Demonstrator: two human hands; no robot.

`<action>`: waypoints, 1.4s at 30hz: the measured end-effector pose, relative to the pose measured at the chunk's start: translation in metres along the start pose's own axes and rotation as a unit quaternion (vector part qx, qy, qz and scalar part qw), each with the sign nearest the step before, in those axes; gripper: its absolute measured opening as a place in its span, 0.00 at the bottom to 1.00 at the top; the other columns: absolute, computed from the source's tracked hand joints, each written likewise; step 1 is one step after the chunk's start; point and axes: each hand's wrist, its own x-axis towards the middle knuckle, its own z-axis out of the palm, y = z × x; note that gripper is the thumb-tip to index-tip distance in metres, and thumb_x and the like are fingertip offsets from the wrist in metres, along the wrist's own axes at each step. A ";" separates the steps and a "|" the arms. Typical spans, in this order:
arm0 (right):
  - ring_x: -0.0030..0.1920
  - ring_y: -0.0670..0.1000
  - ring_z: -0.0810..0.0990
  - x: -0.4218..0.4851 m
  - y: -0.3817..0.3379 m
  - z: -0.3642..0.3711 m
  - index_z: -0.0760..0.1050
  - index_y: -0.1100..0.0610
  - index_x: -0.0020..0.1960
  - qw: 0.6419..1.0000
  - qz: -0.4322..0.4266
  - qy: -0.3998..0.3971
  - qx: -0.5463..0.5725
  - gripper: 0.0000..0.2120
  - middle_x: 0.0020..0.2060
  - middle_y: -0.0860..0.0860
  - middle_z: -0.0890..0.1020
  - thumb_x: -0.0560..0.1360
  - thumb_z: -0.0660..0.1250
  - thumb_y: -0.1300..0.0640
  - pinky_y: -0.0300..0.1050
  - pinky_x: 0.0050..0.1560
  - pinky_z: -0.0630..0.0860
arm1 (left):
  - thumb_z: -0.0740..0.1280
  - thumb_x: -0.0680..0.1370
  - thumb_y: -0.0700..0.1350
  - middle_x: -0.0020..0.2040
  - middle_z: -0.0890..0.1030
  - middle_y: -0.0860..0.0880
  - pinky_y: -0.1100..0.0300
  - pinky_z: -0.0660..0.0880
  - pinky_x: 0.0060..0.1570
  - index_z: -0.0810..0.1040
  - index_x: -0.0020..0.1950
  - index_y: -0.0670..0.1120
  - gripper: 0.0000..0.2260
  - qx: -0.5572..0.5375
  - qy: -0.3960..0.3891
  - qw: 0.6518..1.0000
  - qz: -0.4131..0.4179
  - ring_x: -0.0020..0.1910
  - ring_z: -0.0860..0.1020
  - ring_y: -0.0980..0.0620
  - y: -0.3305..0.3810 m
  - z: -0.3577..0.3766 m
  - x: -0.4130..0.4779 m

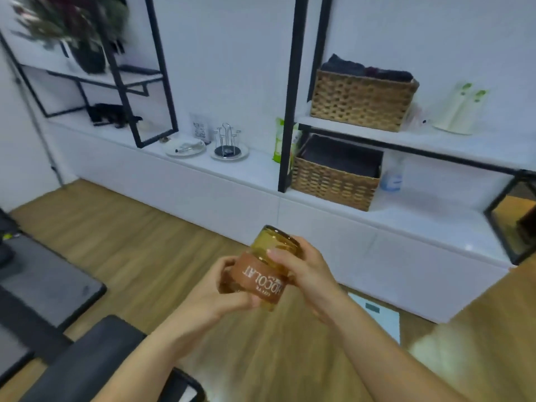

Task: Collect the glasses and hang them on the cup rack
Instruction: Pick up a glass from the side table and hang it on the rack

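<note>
Both the left hand [223, 288] and right hand [301, 271] grip the amber glass [261, 268] mid-air, well apart from the cup rack [227, 140] on the desk [255, 166]. Best carry it inverted, lowering its mouth squarely over a peg.

home | wicker baskets [361, 101], potted plant [84, 33], wood floor [121, 242]

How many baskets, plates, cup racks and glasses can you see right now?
Baskets: 2, one on the upper shelf, one below it
Plates: 2, one bearing utensils, one under the rack
Cup racks: 1
Glasses: 1, amber, held in both hands
Total: 6
</note>
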 end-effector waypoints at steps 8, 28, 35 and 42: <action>0.46 0.46 0.85 0.236 -0.033 0.013 0.77 0.48 0.58 0.996 -0.038 -0.032 -0.080 0.35 0.49 0.48 0.85 0.53 0.79 0.42 0.40 0.42 0.80 | 0.80 0.57 0.46 0.57 0.82 0.45 0.57 0.79 0.50 0.75 0.61 0.53 0.33 -0.020 0.019 1.000 0.000 0.56 0.81 0.48 0.009 -0.069 0.210; 0.55 0.48 0.76 0.790 -0.093 0.154 0.65 0.39 0.57 0.918 -0.207 -0.095 -0.324 0.36 0.55 0.46 0.76 0.54 0.77 0.35 0.46 0.54 0.77 | 0.72 0.65 0.58 0.68 0.73 0.64 0.56 0.71 0.65 0.69 0.66 0.67 0.31 0.073 0.210 0.975 -0.020 0.66 0.71 0.63 0.068 -0.323 0.612; 0.55 0.48 0.75 0.936 -0.086 0.172 0.66 0.41 0.60 0.900 -0.201 -0.044 -0.384 0.38 0.54 0.44 0.76 0.54 0.76 0.34 0.45 0.47 0.72 | 0.72 0.66 0.57 0.68 0.74 0.61 0.54 0.74 0.64 0.70 0.69 0.60 0.31 0.070 0.210 0.974 -0.038 0.65 0.73 0.61 0.085 -0.400 0.753; 0.58 0.51 0.75 1.055 -0.076 0.190 0.66 0.46 0.63 0.885 -0.135 0.016 -0.445 0.39 0.58 0.47 0.76 0.58 0.79 0.38 0.49 0.51 0.77 | 0.70 0.75 0.48 0.61 0.75 0.62 0.63 0.71 0.52 0.73 0.60 0.62 0.16 0.111 0.132 0.983 -0.062 0.62 0.74 0.56 0.065 -0.475 0.916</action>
